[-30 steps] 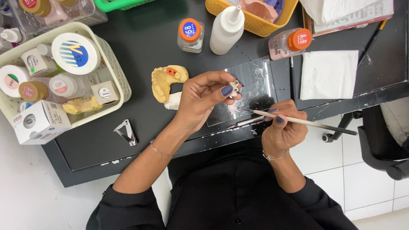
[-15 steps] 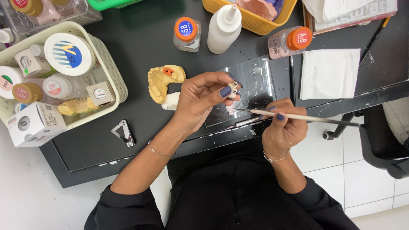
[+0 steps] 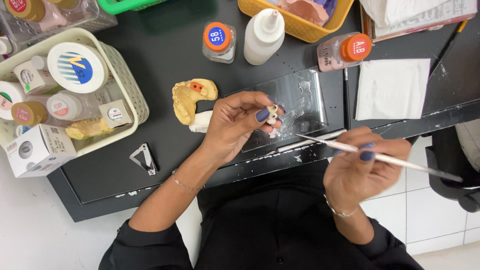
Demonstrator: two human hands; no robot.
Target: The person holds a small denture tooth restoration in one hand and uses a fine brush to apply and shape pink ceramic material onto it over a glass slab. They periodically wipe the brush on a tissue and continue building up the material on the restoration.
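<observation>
Leftmost, a cream basket (image 3: 134, 95) of jars and small bottles sits on the black table (image 3: 165, 45), a white box (image 3: 37, 150) leaning against its near side. Just right of the basket, a small metal clip (image 3: 144, 159) lies near the table edge. Further right, a yellow dental cast (image 3: 192, 97) rests on the table, close behind the left hand (image 3: 235, 125). That hand is closed, fingertips pinching a small tooth piece (image 3: 271, 112) above a clear glass slab (image 3: 300, 100). Behind the slab stand an orange-capped jar (image 3: 218, 41), a white squeeze bottle (image 3: 263, 35) and a second orange-capped bottle (image 3: 345, 50) lying on its side. The right hand (image 3: 362, 170) is closed around a thin brush (image 3: 380, 157), gripped between thumb and fingers; its tip points left toward the tooth piece but stands apart from it, over the slab's near edge. A white tissue (image 3: 392, 87) lies flat right of the slab.
</observation>
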